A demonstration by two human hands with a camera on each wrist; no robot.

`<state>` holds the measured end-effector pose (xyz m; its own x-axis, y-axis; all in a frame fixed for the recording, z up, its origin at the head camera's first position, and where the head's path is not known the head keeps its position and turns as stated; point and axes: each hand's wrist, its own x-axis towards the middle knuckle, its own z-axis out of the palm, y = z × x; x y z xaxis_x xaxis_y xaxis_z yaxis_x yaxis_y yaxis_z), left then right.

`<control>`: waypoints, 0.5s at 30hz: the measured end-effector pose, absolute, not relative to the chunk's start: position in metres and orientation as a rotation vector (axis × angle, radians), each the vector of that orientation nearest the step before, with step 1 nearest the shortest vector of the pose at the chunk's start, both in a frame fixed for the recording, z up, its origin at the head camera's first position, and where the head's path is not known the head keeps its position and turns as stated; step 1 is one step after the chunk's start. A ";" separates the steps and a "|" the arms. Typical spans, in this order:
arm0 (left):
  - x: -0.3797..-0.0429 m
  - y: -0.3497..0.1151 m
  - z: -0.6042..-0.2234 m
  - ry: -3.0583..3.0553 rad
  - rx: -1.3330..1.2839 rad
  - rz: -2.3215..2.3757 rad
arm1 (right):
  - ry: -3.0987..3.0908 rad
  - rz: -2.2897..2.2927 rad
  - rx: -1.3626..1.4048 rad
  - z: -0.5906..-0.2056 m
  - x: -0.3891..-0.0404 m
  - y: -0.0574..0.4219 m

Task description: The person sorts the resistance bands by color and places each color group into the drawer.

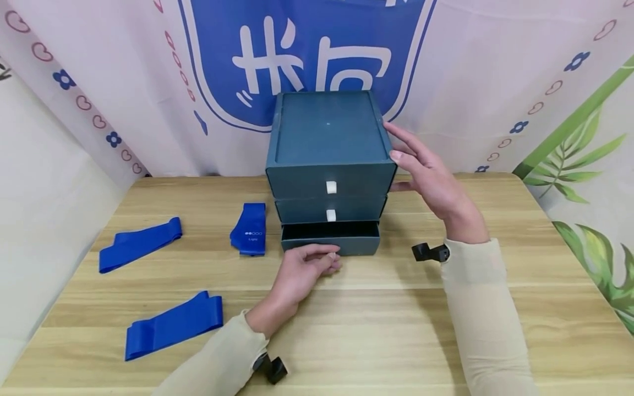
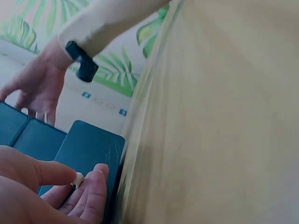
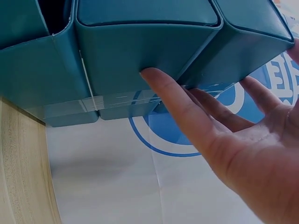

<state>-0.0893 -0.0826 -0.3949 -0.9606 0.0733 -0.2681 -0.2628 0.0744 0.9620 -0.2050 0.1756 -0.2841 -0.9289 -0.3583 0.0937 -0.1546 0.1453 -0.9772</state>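
A dark teal three-drawer box [image 1: 329, 129] stands at the back of the table. Its bottom drawer [image 1: 364, 246] is pulled partway out, and the two drawers above it are closed. My left hand [image 1: 303, 270] is at the front of that bottom drawer, where thumb and fingers pinch its small white pull tab [image 2: 78, 180]. Along the box's right side, my right hand [image 1: 430, 173] rests with its fingers spread and fairly straight; in the right wrist view the fingertips [image 3: 150, 73] touch the side wall.
Three blue elastic bands lie on the left of the wooden table [image 1: 376, 335]: one band [image 1: 249, 229] beside the box, another band [image 1: 140, 243] farther left, and a third band [image 1: 173, 325] nearer the front. A printed curtain [image 1: 213, 148] hangs behind the box.
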 end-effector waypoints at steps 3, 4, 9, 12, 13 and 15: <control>-0.080 -0.085 -0.392 2.079 -0.183 1.967 | 2.264 -1.879 -0.506 -0.283 -0.206 0.175; -0.076 -0.086 -0.391 2.066 -0.178 1.964 | 2.264 -1.878 -0.505 -0.283 -0.207 0.175; -0.063 -0.088 -0.388 2.003 -0.164 1.944 | 2.274 -1.864 -0.505 -0.283 -0.207 0.176; -0.056 -0.088 -0.388 1.974 -0.159 1.930 | 2.284 -1.848 -0.507 -0.284 -0.206 0.176; -0.055 -0.088 -0.387 1.967 -0.159 1.926 | 2.284 -1.846 -0.507 -0.284 -0.206 0.176; -0.051 -0.088 -0.387 1.956 -0.153 1.914 | 2.284 -1.842 -0.512 -0.284 -0.206 0.176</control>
